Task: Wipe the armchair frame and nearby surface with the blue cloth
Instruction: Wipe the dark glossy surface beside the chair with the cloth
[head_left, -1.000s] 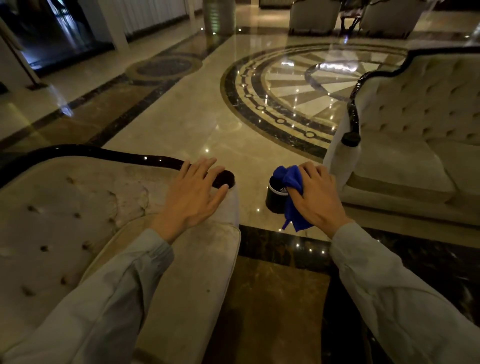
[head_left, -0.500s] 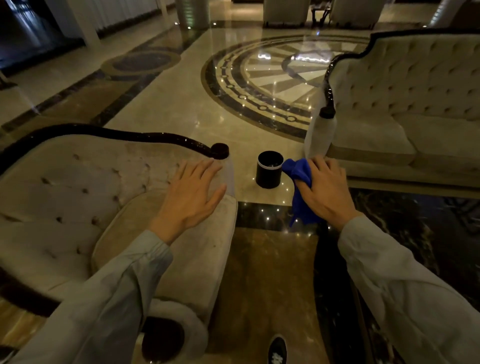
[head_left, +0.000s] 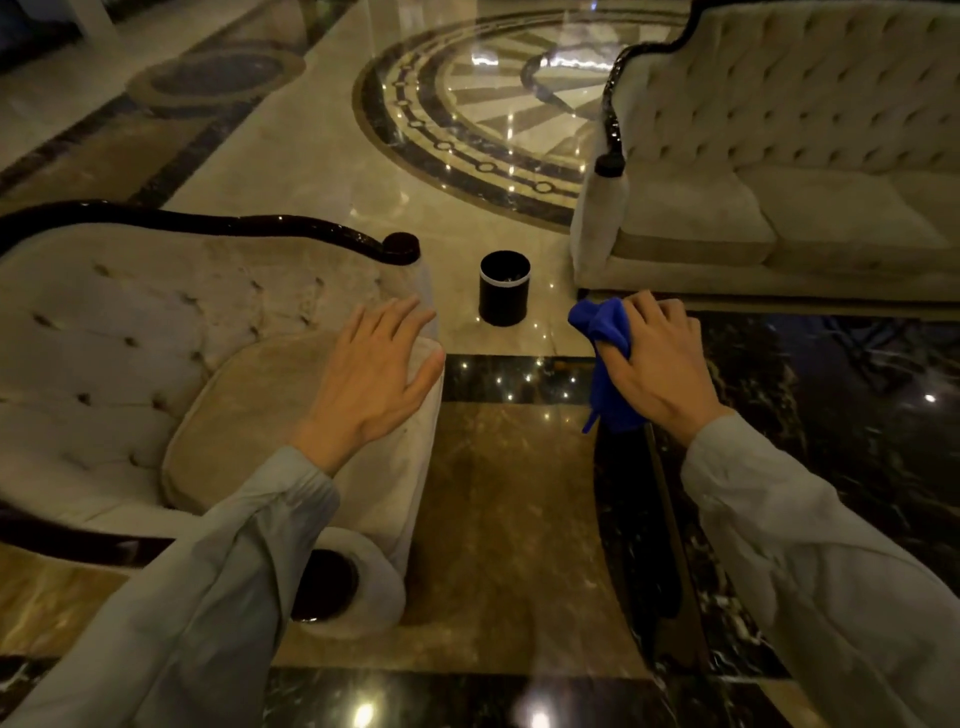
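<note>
A beige tufted armchair (head_left: 119, 332) fills the left side, edged by a glossy dark wooden frame (head_left: 218, 224) that ends in a round scroll (head_left: 400, 246). My left hand (head_left: 376, 376) hovers flat with fingers spread over the front corner of its seat cushion, holding nothing. My right hand (head_left: 657, 358) is closed on the bunched blue cloth (head_left: 605, 358), which hangs down from the palm. That hand sits over the dark glossy surface (head_left: 831, 415) to the right of the armchair; I cannot tell whether the cloth touches it.
A small black cylindrical bin (head_left: 505, 287) stands on the marble floor between the armchair and a beige tufted sofa (head_left: 779, 171) at the upper right. Polished marble floor with a round inlaid pattern (head_left: 467, 119) stretches beyond.
My left hand has come off the frame's scroll end and drawn back over the seat cushion. My right hand with the cloth has shifted right, away from the black bin. The view has pulled back.
</note>
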